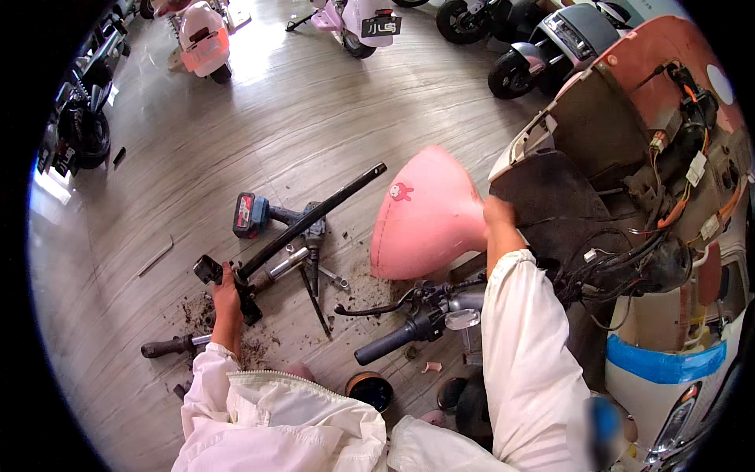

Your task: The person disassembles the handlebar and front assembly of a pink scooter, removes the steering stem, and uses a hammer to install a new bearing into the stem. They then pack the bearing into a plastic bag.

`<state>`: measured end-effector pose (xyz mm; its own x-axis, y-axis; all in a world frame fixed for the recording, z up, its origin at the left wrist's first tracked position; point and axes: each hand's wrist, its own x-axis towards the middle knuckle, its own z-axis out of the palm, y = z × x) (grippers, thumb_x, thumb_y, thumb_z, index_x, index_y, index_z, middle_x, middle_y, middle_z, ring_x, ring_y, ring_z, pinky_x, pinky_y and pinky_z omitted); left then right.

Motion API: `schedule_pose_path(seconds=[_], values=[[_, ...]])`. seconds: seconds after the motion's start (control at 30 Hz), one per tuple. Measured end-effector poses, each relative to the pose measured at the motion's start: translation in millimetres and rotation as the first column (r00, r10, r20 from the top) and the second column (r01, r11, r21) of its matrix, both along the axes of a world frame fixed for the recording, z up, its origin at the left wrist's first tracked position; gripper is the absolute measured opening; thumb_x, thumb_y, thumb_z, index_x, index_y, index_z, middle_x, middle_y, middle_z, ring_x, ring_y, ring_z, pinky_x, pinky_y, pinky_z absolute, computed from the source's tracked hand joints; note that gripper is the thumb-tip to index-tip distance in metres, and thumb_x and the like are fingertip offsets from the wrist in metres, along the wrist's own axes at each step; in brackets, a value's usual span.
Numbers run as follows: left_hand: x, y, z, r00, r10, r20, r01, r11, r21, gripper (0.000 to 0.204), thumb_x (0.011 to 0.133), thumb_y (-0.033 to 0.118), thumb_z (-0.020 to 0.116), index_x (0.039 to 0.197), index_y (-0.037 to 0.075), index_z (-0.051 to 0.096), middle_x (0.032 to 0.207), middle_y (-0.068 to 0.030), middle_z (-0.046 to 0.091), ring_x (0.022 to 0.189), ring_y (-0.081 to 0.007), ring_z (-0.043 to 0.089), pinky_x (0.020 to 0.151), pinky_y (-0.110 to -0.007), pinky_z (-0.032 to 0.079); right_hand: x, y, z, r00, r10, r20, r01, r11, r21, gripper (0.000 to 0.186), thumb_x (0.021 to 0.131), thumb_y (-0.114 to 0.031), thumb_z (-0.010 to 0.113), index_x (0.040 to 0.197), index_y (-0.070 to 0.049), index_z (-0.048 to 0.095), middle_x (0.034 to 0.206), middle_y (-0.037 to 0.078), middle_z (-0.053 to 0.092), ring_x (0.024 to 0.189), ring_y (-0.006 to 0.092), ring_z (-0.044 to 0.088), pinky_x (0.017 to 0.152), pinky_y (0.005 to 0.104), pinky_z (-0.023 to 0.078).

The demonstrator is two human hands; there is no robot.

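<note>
My left hand (226, 295) grips a black metal part with a clamp block (208, 269) at the lower end of a long black tube (330, 203). My right hand (500, 216) is closed at the narrow end of a pink seat (425, 228) with a small cartoon sticker, beside the dark inner panel of a dismantled scooter body (543, 189). Beneath the tube lie a cordless impact wrench (250, 216) with blue trim, a spanner (334, 279) and shiny metal tubes. A handlebar with grip (381, 342) and brake lever lies left of my right forearm.
Loose orange and black wiring (680, 204) hangs from the scooter body at right, above a white panel with blue tape (664, 358). Several scooters (203, 51) stand along the back and left. A bent rod (156, 256), dirt and a round container (370, 391) are on the wood-look floor.
</note>
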<state>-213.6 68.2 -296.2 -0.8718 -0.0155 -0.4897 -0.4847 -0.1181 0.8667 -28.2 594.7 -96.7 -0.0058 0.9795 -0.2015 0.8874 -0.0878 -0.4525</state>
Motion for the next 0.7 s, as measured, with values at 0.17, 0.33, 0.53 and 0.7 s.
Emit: schedule_pose_path(seconds=[0.17,0.33,0.53,0.7], values=[[5.9,7.1,-22.3,0.997,-0.074,-0.007,0.075,0.996,0.041,0.047,0.089,0.050,0.066,0.101,0.005,0.063,0.093,-0.0024,0.061,0.077,-0.0144,0.055,0.066,-0.031,0.046,30.1,36.4,-65.9,0.887,-0.352,-0.298,0.351,0.935,-0.057,0.062,0.082,-0.040,0.065,0.121,0.007,0.056,0.116,0.019,0.062,0.103,0.0301,0.062,0.082,0.0446,0.050],[2.5,2.5,-23.3,0.990,-0.140,0.032,0.143,0.982,-0.127,0.064,0.088,0.058,0.061,0.120,0.002,0.057,0.109,-0.0064,0.059,0.095,-0.0192,0.054,0.081,-0.034,0.045,22.6,-1.7,-36.0,0.998,-0.006,-0.070,0.016,0.990,0.138,0.064,0.077,-0.045,0.062,0.115,0.008,0.060,0.121,0.030,0.051,0.117,0.0411,0.049,0.095,0.0466,0.046],[-1.8,-16.9,-23.7,0.983,-0.084,0.161,0.106,0.985,-0.137,0.080,0.087,0.061,0.060,0.139,0.002,0.042,0.121,-0.0102,0.056,0.103,-0.0230,0.054,0.086,-0.036,0.045,-39.4,-135.4,-14.0,0.423,0.865,0.269,-0.900,0.367,0.235,0.050,0.076,-0.013,0.067,0.123,-0.006,0.052,0.112,0.017,0.060,0.102,0.0390,0.059,0.088,0.0447,0.049],[6.6,-4.6,-26.7,0.984,0.039,0.171,-0.042,0.999,0.011,0.053,0.087,0.054,0.066,0.106,0.005,0.060,0.083,-0.0037,0.059,0.067,-0.0155,0.056,0.057,-0.033,0.047,-51.4,-182.6,-66.3,-0.462,0.615,0.639,-0.886,-0.346,-0.307,0.025,0.086,-0.023,0.057,0.110,-0.018,0.063,0.108,0.003,0.064,0.113,0.0213,0.055,0.098,0.0375,0.038]])
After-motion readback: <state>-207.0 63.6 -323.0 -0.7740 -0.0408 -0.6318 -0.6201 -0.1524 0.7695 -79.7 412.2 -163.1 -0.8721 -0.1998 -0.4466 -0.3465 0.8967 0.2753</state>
